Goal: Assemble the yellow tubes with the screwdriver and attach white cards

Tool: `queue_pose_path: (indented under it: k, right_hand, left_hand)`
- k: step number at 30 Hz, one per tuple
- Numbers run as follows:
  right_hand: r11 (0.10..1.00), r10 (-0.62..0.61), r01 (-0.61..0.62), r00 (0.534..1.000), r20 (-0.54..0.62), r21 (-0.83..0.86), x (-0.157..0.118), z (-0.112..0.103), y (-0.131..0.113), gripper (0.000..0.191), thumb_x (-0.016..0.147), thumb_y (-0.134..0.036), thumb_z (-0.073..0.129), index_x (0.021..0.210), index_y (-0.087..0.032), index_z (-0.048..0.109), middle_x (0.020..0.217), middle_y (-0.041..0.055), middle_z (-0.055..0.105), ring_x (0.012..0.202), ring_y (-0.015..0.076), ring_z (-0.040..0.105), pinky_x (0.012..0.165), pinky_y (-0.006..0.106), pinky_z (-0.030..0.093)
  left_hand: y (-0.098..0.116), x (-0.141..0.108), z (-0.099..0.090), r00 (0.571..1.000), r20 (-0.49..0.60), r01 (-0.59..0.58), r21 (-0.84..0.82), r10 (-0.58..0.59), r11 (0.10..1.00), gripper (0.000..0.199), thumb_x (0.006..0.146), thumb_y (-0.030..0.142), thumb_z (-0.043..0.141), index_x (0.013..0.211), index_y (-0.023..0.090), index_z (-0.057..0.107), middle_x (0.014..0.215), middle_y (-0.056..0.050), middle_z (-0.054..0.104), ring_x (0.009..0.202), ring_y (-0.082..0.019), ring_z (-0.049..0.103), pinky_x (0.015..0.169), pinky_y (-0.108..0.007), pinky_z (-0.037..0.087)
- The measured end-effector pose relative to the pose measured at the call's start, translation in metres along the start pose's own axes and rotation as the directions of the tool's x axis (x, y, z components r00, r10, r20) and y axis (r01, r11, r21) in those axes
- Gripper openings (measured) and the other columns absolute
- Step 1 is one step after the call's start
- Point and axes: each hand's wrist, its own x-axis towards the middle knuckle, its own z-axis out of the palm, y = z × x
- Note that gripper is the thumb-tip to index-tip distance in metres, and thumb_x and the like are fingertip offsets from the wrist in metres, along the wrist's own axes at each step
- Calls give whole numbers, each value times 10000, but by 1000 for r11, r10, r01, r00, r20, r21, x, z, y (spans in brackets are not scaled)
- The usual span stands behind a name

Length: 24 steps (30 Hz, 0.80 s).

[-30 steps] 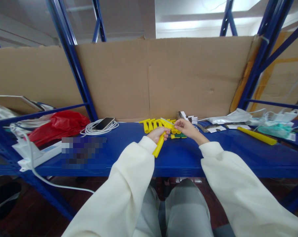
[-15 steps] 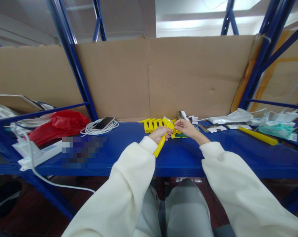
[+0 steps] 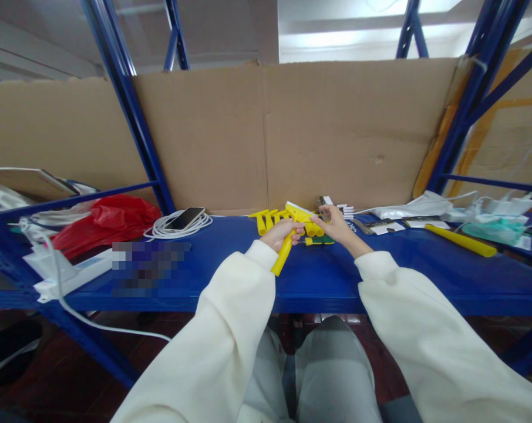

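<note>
My left hand (image 3: 283, 234) is closed round the handle of a yellow scraper (image 3: 284, 252), whose wide head with a pale edge tilts up over the shelf. My right hand (image 3: 334, 224) is at the right end of that head, thumb against it and fingers bent beside it. Whether a small part is between those fingers is hidden. Behind my hands lie several more yellow scrapers (image 3: 261, 223) in a row, partly covered. A green and yellow screwdriver (image 3: 319, 240) lies on the blue shelf (image 3: 319, 276) just below my right hand.
Left are a phone (image 3: 185, 218) on a coiled white cable (image 3: 160, 229), a red bag (image 3: 111, 220) and a power strip (image 3: 81, 273). Right are flat packets (image 3: 384, 227), a yellow stick-like piece (image 3: 462, 241) and a green mask-like item (image 3: 495, 232). Cardboard (image 3: 327, 129) stands behind.
The scraper's head has turned, so its pale edge now shows along the top. My right hand has shifted slightly up and right, with its thumb and fingers spread further apart than before.
</note>
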Motion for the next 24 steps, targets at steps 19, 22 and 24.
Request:
queue_pose_path:
  k: [19, 22, 24]
  right_hand:
    - [981, 139, -36, 821, 554, -193, -8, -48, -1, 286, 661, -306, 795, 930, -219, 751, 916, 37, 743, 852, 220, 678, 838, 356, 541]
    - [991, 82, -122, 894, 441, 62, -4, -53, -4, 366, 669, -479, 786, 898, -200, 727, 799, 33, 711, 719, 197, 643, 708, 342, 540]
    - [971, 73, -136, 953, 293, 198, -2, -54, -4, 461, 651, -599, 773, 864, -196, 705, 743, 33, 683, 661, 189, 613, 644, 338, 526]
  left_hand:
    - [-2, 12, -9, 969, -231, 62, -110, -86, 992, 202, 848, 29, 501, 750, 194, 439, 489, 86, 385, 347, -45, 312, 387, -160, 239]
    - [-4, 13, -10, 966, -239, 69, -115, -95, 991, 190, 852, 41, 519, 774, 198, 445, 505, 90, 386, 354, -42, 310, 391, -161, 238]
    - [-5, 14, -11, 968, -228, 77, -115, -102, 990, 168, 874, 55, 505, 804, 200, 460, 521, 91, 386, 362, -39, 310, 404, -161, 244]
